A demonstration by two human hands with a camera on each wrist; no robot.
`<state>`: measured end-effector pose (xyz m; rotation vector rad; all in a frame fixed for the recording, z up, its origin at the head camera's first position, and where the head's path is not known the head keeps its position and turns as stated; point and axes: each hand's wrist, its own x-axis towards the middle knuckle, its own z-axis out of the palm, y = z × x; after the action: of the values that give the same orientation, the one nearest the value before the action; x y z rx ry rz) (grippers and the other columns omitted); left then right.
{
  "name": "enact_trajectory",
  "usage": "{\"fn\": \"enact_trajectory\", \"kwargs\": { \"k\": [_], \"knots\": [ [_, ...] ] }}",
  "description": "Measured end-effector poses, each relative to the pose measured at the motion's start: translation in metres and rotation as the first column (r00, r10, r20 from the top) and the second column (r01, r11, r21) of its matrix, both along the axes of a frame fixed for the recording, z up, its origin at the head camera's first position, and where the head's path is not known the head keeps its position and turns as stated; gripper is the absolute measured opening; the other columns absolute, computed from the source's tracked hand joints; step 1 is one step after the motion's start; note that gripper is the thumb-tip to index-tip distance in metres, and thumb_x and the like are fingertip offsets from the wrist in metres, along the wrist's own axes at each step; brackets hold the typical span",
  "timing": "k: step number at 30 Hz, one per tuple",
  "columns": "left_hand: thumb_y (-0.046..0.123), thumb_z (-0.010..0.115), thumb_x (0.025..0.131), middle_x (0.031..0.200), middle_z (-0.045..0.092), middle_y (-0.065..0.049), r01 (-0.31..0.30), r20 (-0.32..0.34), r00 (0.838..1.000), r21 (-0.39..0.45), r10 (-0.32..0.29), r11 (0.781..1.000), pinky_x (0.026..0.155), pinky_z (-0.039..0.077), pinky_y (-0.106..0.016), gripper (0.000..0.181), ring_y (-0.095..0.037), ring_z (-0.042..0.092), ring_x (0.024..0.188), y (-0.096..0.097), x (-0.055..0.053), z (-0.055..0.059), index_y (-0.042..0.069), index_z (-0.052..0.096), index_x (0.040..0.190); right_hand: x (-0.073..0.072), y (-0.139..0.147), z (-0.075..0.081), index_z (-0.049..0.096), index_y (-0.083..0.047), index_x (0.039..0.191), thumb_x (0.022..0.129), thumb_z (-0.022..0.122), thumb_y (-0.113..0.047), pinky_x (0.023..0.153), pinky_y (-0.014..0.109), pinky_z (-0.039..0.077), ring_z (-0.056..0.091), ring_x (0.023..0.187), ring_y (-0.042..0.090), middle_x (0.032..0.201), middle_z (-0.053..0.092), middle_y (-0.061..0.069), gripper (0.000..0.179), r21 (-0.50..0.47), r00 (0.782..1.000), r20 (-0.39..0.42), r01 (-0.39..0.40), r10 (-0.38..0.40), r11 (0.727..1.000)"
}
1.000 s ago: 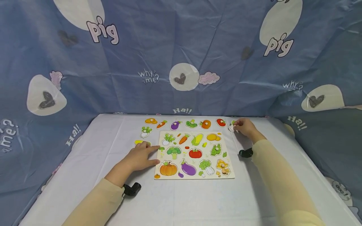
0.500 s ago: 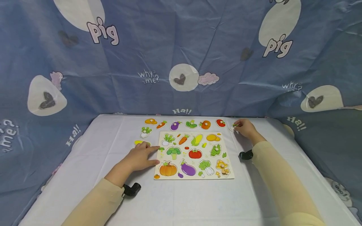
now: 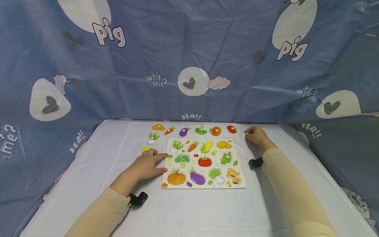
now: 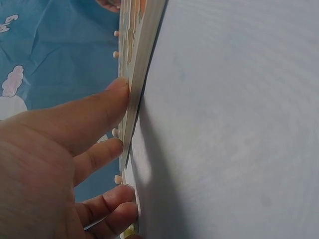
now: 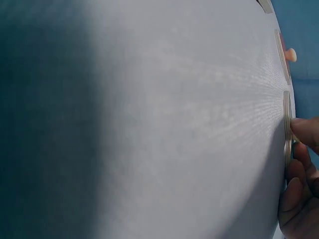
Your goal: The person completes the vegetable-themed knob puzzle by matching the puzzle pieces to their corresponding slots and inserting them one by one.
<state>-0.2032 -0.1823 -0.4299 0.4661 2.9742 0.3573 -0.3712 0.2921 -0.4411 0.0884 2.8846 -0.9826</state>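
Note:
At the far right of the table, my right hand (image 3: 257, 135) pinches a white-and-green vegetable puzzle piece (image 3: 243, 135) between thumb and fingers, covering most of it. The right wrist view shows that piece (image 5: 287, 117) edge-on, low over the cloth, with the thumb against it. My left hand (image 3: 147, 165) lies at the left side of a wooden vegetable puzzle board (image 3: 189, 165). Its index finger and thumb stretch to the board's edge (image 4: 141, 69). Knobbed mushroom (image 3: 234, 175) and leafy green (image 3: 226, 157) pieces sit in the board.
Loose puzzle pieces line the back: potato (image 3: 158, 127), carrot (image 3: 169, 131), eggplant (image 3: 184, 132), broccoli (image 3: 200, 130), pumpkin (image 3: 215, 131) and tomato (image 3: 231, 129). A radish piece (image 3: 153, 138) and a partly covered yellow piece (image 3: 145, 149) lie left of the board. A blue printed curtain (image 3: 189, 49) hangs behind.
The piece in my right hand has turned, and its green top, clear a second ago, is now mostly behind the fingers. The left hand and the board have stayed in place.

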Motion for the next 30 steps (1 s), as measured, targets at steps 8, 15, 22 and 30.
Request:
{"fn": "enact_trajectory", "kwargs": {
  "k": [8,15,22,30],
  "knots": [
    [0.052,0.072,0.088,0.123,0.052,-0.016,0.006,-0.006,1.0,0.001,-0.006,1.0,0.087,0.044,-0.051,0.067,-0.029,0.049,0.099,0.0,0.0,0.001,0.022,0.056,0.145,0.0,0.003,-0.001,0.063,0.004,0.117,0.1,0.058,-0.011,0.091,0.047,0.046,0.056,0.107,0.036,0.12,0.06,0.025,0.023,0.042,0.999,-0.015,-0.036,0.037,0.998],
    [0.052,0.072,0.087,0.121,0.053,-0.016,0.009,-0.011,1.0,0.004,-0.009,1.0,0.086,0.044,-0.051,0.067,-0.029,0.049,0.098,0.0,0.0,0.001,0.022,0.056,0.144,0.001,0.004,0.0,0.062,0.003,0.117,0.102,0.055,-0.011,0.092,0.048,0.044,0.056,0.103,0.034,0.117,0.06,0.023,0.021,0.057,1.0,-0.017,-0.016,0.017,0.998],
    [0.052,0.072,0.087,0.119,0.053,-0.015,0.0,-0.004,1.0,0.006,0.0,1.0,0.085,0.044,-0.049,0.067,-0.027,0.048,0.096,0.001,0.002,0.003,0.021,0.056,0.144,0.003,0.006,0.005,0.06,0.003,0.117,0.104,0.052,-0.014,0.091,0.047,0.045,0.055,0.106,0.036,0.12,0.058,0.025,0.023,0.056,1.0,-0.029,-0.01,0.012,0.998],
    [0.051,0.073,0.087,0.119,0.053,-0.014,-0.004,-0.004,1.0,0.008,0.004,1.0,0.086,0.044,-0.05,0.066,-0.027,0.048,0.096,0.001,0.002,0.003,0.021,0.056,0.144,0.013,0.003,0.015,0.06,0.006,0.119,0.103,0.055,-0.014,0.098,0.051,0.043,0.054,0.116,0.041,0.126,0.057,0.028,0.026,0.021,0.99,-0.064,-0.127,0.128,0.992]
  ]
}}
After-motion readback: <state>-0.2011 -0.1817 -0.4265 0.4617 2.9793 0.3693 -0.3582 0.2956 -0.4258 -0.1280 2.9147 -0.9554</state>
